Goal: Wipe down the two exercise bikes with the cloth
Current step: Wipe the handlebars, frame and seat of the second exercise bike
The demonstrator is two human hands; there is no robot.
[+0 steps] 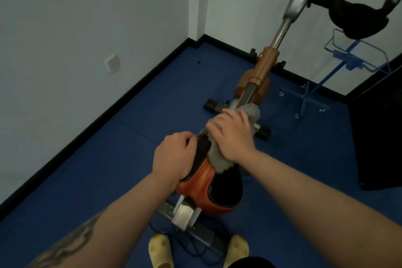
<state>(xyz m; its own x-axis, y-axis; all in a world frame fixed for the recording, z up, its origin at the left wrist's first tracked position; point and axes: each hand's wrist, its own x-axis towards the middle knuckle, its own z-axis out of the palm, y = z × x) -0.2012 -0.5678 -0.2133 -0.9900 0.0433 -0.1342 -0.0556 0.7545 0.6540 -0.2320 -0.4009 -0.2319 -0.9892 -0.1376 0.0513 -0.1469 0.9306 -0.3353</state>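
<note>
An orange and black exercise bike [264, 65] stands in front of me, its saddle [215, 189] closest and its black handlebars [356, 13] at the top right. My left hand [174, 156] grips the saddle's left edge. My right hand [230, 137] presses a fluffy grey cloth [253, 112] onto the front of the saddle, fingers laid over it. Only one bike is in view.
Blue floor mats [130, 137] cover the room, with white walls at left and back. A blue wire stand [311, 95] stands to the right of the bike, and a black cabinet [378, 132] sits at far right. My yellow slippers [159, 250] are behind the bike's rear base, next to a black cable.
</note>
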